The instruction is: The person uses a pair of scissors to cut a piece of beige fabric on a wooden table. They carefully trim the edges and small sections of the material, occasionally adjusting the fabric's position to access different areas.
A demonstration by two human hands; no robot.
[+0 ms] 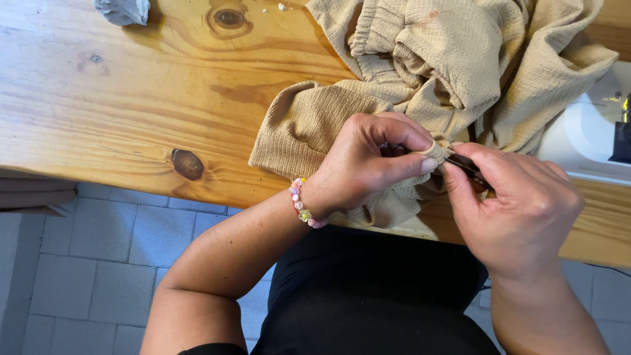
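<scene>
Left hand pinched a fold of the tan fabric at the bench edge, right hand gripped a small dark tool against it; best kept taut, worked in short careful strokes.

Scene is evenly lit by soft, daylight-like light; no harsh glare is seen. Faint sheen is noted on the wooden tabletop. Soft shadows are cast under the beige fabric and between the hands. Focus is sharp throughout; edge distortion is slight.
</scene>
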